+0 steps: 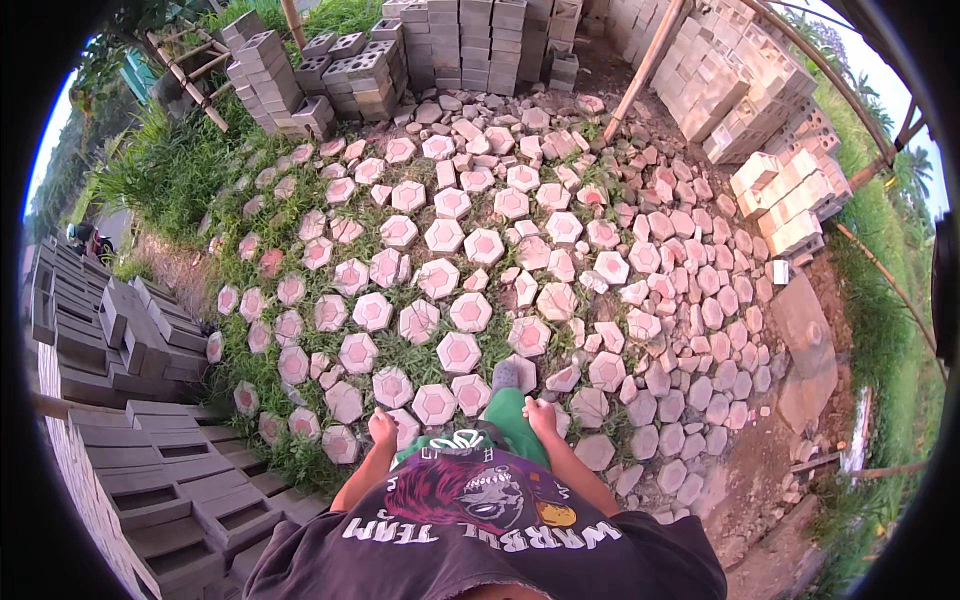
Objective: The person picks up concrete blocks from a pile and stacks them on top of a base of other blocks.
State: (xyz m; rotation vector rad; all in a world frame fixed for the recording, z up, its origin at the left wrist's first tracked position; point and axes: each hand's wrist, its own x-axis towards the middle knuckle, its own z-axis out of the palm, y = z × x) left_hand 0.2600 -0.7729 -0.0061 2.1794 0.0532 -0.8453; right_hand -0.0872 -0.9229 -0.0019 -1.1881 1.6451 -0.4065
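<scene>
My left hand (382, 428) hangs beside my left hip with its fingers curled in, nothing seen in it. On the other side my right hand (541, 415) is also curled closed in front of my thigh, and it appears to hold nothing. Both hands are above the ground and touch none of the pavers. Below them lie hexagonal concrete pavers with pink centres, such as this paver (459, 352), spaced apart on grass and soil. One grey shoe (506, 376) shows on a paver below my green shorts (512, 420).
Grey hollow blocks (180, 490) are stacked along the left. More block stacks stand at the back, with pale blocks (795, 195) at the right. A slanting wooden pole (645, 75) rises at the back right. Broken paver pieces (640, 290) and tall grass (160, 190) surround the pavers.
</scene>
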